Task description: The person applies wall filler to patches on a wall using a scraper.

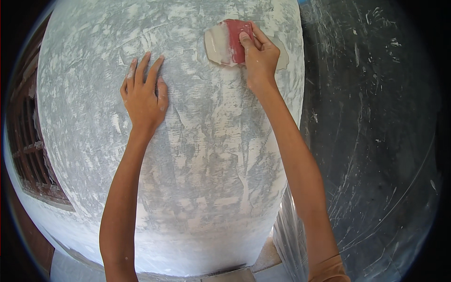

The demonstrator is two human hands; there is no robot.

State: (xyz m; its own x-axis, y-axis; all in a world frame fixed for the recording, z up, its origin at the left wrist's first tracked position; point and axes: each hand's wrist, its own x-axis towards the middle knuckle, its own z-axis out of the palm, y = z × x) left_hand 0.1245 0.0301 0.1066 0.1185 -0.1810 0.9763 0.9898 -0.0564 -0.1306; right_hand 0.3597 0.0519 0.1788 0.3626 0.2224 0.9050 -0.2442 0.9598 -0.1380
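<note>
A grey wall (206, 160) streaked with white putty fills the middle of the view. My right hand (259, 56) grips a red flat scraper (237, 40) smeared with pale putty and presses it against the wall near the top. My left hand (144, 91) lies flat on the wall to the left of it, fingers together and pointing up, holding nothing. Both forearms rise from the lower edge.
A dark grey surface (376, 141) scratched with white marks stands to the right of the wall's corner. A brown wooden window grille (28, 150) is at the far left. A plastic-wrapped object (286, 235) and a tiled floor strip (244, 272) show at the bottom.
</note>
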